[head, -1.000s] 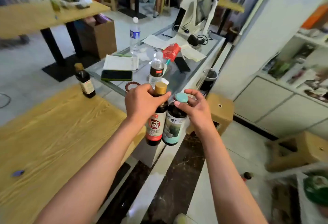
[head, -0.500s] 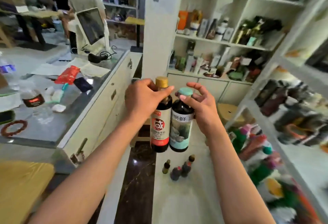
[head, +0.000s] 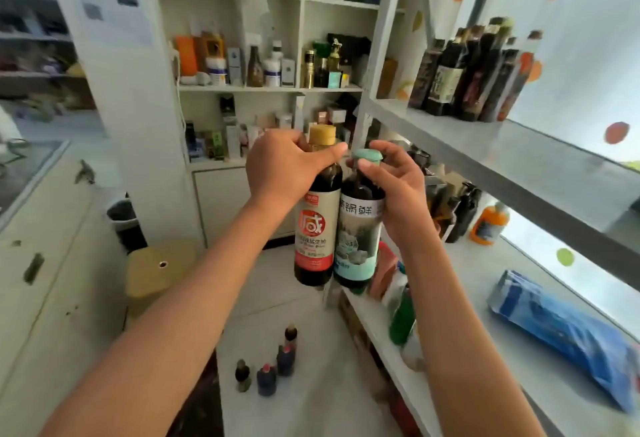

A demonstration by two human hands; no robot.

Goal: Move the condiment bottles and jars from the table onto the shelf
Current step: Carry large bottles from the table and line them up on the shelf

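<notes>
Dark bottles: left hand (head: 289, 168) grips gold-capped bottle (head: 317, 218), right hand (head: 393, 190) teal-capped bottle (head: 358, 228); shelf (head: 485, 145) now at three o'clock (table gone), placement next.

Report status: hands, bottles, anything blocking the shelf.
Left hand grips gold-capped bottle at the neck. Right hand grips teal-capped bottle. Both off the shelf. Blue bag and orange bottle occupy it.

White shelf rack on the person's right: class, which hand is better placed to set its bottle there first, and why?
Probably the right hand. It grips the teal-capped dark bottle, which hangs nearer the white shelf rack. The left hand holds the gold-capped, red-labelled dark bottle farther away.
</notes>
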